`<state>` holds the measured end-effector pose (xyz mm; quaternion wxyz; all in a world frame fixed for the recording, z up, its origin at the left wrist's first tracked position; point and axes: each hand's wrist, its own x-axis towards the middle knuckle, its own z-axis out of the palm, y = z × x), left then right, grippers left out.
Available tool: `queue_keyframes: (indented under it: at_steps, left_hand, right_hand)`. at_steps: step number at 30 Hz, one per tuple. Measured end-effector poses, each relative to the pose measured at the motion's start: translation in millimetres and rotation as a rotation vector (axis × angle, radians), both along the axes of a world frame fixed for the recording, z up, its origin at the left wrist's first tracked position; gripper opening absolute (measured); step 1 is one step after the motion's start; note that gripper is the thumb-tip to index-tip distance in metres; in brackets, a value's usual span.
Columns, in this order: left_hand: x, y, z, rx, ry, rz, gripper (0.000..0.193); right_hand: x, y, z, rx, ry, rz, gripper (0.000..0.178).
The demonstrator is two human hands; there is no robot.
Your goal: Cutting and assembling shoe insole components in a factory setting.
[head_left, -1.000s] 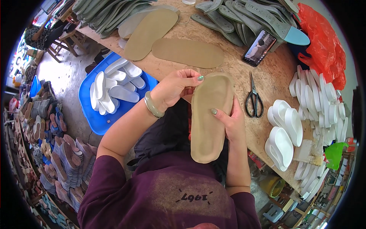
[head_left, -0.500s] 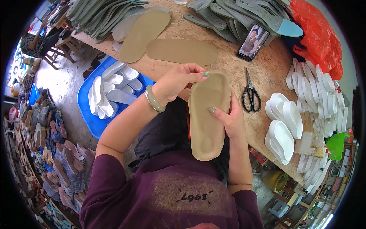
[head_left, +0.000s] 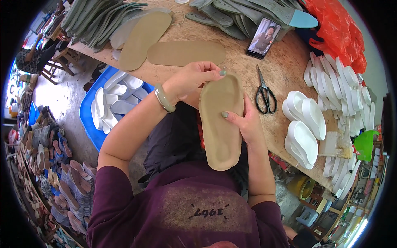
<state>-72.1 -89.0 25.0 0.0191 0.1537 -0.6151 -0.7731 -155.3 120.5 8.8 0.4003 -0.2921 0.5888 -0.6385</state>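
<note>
A tan, contoured shoe insole (head_left: 219, 134) with a raised rim is held upright above my lap, its hollow side facing me. At its far end, my left hand (head_left: 196, 80) pinches the edge between thumb and fingers. My right hand (head_left: 248, 122) grips the right side, thumb pressed on the upper face and fingers wrapped behind, where they are hidden. Beyond it, two flat tan insole-shaped sheets (head_left: 186, 53) lie on the wooden table (head_left: 235, 62). Black-handled scissors (head_left: 266, 97) rest just right of the insole.
Grey insoles (head_left: 95, 22) are heaped at the back, near a phone (head_left: 263, 38) and a red plastic bag (head_left: 341, 35). White sole pieces (head_left: 302, 142) line the right side. A blue tub (head_left: 89, 118) of white pieces stands left of the table, by stacked slippers (head_left: 76, 186).
The table and its things have shifted slightly left and up in view. Both hands keep their hold on the insole, with little visible change in grip.
</note>
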Motion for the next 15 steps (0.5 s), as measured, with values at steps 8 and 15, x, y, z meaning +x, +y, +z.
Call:
queue_keyframes:
  at_steps: [8, 15]
  left_hand:
    - [-6, 7, -8, -0.258, -0.013, -0.097, 0.032]
    - [-8, 17, 2, 0.067, -0.142, 0.015, 0.028]
  right_hand:
    - [-23, -3, 8, 0.061, -0.078, 0.080, 0.055]
    - [-45, -15, -2, 0.183, -0.221, 0.060, 0.039]
